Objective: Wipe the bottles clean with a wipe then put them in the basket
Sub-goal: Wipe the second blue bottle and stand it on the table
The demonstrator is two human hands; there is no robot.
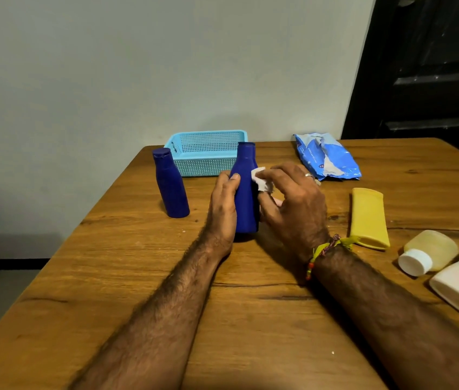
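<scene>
Wiping in progress on brown wooden table: pale blue perforated plastic basket at the far edge, apparently holding nothing yet. Steadying upright dark blue plastic bottle just before the basket, left hand curling round its side. Pinching small white wipe against the bottle's shoulder, right hand fingers curling. Next, probably: finishing, lifting, lowering into the basket.

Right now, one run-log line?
phase: wiping | left hand: holds upright dark blue plastic bottle | right hand: presses white wipe | light blue mesh basket: empty
</scene>
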